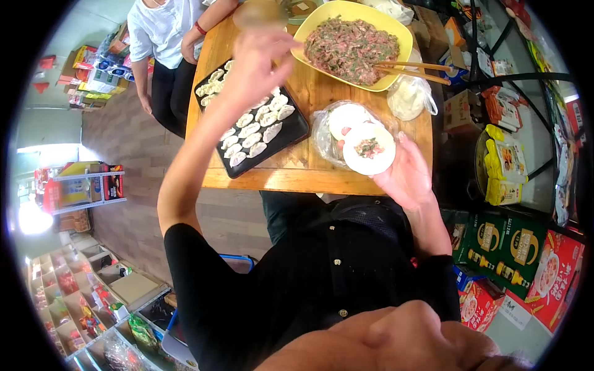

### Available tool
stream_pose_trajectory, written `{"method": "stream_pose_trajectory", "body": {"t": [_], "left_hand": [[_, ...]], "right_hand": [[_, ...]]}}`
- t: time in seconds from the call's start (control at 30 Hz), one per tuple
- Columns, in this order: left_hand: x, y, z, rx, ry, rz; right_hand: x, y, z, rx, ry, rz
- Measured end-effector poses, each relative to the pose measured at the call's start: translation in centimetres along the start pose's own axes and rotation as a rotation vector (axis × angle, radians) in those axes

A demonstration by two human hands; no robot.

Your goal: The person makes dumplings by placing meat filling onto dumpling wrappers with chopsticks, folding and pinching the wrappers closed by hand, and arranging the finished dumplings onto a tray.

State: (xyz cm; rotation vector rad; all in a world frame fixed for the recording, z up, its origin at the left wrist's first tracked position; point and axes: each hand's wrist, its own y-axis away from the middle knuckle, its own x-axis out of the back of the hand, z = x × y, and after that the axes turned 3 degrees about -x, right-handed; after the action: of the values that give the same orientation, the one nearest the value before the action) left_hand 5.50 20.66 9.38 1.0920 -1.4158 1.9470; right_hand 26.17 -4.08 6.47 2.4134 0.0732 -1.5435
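Observation:
My right hand [406, 170] is palm up and holds a round dumpling wrapper [377, 162] with a small heap of meat filling [369, 147] at its middle. Close behind it, more round wrappers [346, 116] lie in a clear plastic bag. My left hand [263, 67] is raised over the far end of a black tray [272, 157], beside the yellow bowl's rim; motion smears its fingers. Folded dumplings [250, 130] stand in rows on the tray, partly hidden by my left forearm. The yellow bowl [403, 32] contains minced meat with greens, and chopsticks [414, 69] rest in it.
A plastic bag with pale dough-like contents [408, 96] sits at the wooden table's [272, 179] right side. Across the tray, a person in a white shirt [164, 31] stands by the table's left edge. Packed shelves and boxes [504, 250] crowd the right.

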Motion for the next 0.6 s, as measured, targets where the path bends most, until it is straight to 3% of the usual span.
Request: {"method": "stream_pose_trajectory", "body": {"t": [0.1, 0.2, 0.6], "left_hand": [[2.0, 1.8, 8.2, -0.063, 0.296, -0.121], [2.0, 3.1, 11.8, -0.110, 0.278, -0.201], [2.3, 5.6, 12.1, -0.218, 0.059, -0.206]], "right_hand": [[-0.5, -0.2, 0.6, -0.015, -0.004, -0.018], [-0.7, 0.0, 1.4, -0.031, -0.022, -0.021], [-1.0, 0.2, 1.5, -0.061, -0.087, -0.017]]}}
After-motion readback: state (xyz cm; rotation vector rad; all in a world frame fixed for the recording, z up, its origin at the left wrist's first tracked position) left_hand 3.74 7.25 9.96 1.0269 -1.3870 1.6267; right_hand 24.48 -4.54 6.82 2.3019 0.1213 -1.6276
